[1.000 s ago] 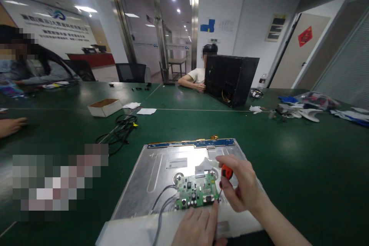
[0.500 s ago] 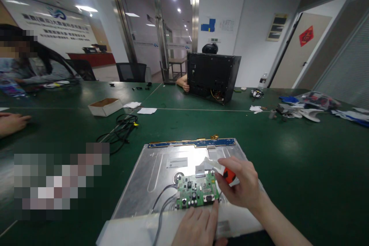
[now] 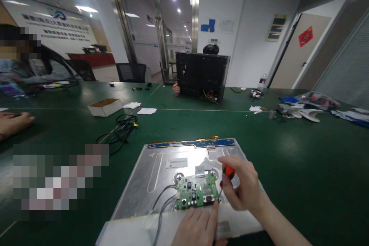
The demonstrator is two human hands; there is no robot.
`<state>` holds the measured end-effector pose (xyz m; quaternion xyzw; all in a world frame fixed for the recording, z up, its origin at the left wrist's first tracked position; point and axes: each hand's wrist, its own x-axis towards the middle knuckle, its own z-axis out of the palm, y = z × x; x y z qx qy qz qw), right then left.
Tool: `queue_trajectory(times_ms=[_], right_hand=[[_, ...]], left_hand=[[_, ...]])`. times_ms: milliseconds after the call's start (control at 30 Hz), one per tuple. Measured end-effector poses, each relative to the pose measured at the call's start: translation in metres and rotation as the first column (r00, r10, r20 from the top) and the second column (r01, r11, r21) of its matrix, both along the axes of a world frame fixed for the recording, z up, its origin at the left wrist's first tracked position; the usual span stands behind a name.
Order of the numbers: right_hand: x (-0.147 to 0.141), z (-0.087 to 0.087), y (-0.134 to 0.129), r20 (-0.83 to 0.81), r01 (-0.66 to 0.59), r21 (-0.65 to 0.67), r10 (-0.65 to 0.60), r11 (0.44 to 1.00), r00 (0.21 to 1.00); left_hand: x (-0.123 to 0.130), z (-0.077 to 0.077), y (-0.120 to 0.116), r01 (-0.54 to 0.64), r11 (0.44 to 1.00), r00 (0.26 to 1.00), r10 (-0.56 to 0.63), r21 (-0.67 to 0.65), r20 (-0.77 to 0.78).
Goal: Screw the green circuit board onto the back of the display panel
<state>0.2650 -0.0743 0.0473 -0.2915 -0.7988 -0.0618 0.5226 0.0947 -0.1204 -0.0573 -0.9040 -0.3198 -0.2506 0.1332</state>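
A green circuit board (image 3: 188, 190) lies on the silvery metal back of a flat display panel (image 3: 135, 184). My right hand (image 3: 245, 186) holds a screwdriver (image 3: 229, 172) by its orange-and-black handle. The blade points down at the board's lower right corner, and the tip is too small to make out clearly. My left hand (image 3: 197, 225) lies flat at the board's near edge, fingers stretched out and index finger close to the screwdriver tip. Dark cables (image 3: 162, 200) run from the board's left side. White sheeting (image 3: 129, 230) covers the panel's near part.
Across the green table (image 3: 288, 153), another person's hand (image 3: 177, 88) grips a black monitor casing (image 3: 201, 77). An open box (image 3: 105, 107) and coiled black cables (image 3: 119, 128) lie to the left. A co-worker's hand (image 3: 17, 123) rests at the far left. Assorted parts (image 3: 288, 110) lie right.
My right fingers have shifted on the screwdriver handle, showing more of the handle and blade. The black casing across the table has moved left. The co-worker's hand at left has moved slightly right.
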Motion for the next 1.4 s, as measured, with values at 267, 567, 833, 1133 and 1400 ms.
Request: queue_trajectory(times_ms=[267, 567, 833, 1133, 1400], right_hand=[[-0.0024, -0.0059, 0.0019, 0.011, 0.067, 0.021, -0.068, 0.998, 0.998], [0.0001, 0.0004, 0.0019, 0.01, -0.04, -0.03, 0.04, 0.999, 0.999], [-0.0004, 0.0002, 0.0012, 0.012, 0.022, -0.02, -0.022, 1.0, 1.0], [-0.0016, -0.0054, 0.0037, 0.017, 0.057, 0.025, -0.058, 0.998, 0.998], [0.0003, 0.0006, 0.0014, -0.012, -0.067, -0.022, 0.067, 0.998, 0.998]], left_hand=[[-0.0014, -0.0026, -0.0002, -0.001, 1.0, 1.0, 0.0, -0.028, -0.019], [0.0004, 0.0028, -0.0017, 0.015, 1.0, 1.0, -0.015, -0.015, 0.027], [-0.0006, -0.0004, -0.001, 0.013, 0.999, 1.0, -0.012, -0.03, 0.016], [-0.0002, 0.0013, -0.0006, 0.042, 0.999, 0.999, -0.041, -0.014, 0.023], [0.0004, 0.0037, -0.0015, 0.02, 0.999, 0.999, -0.018, -0.039, 0.032]])
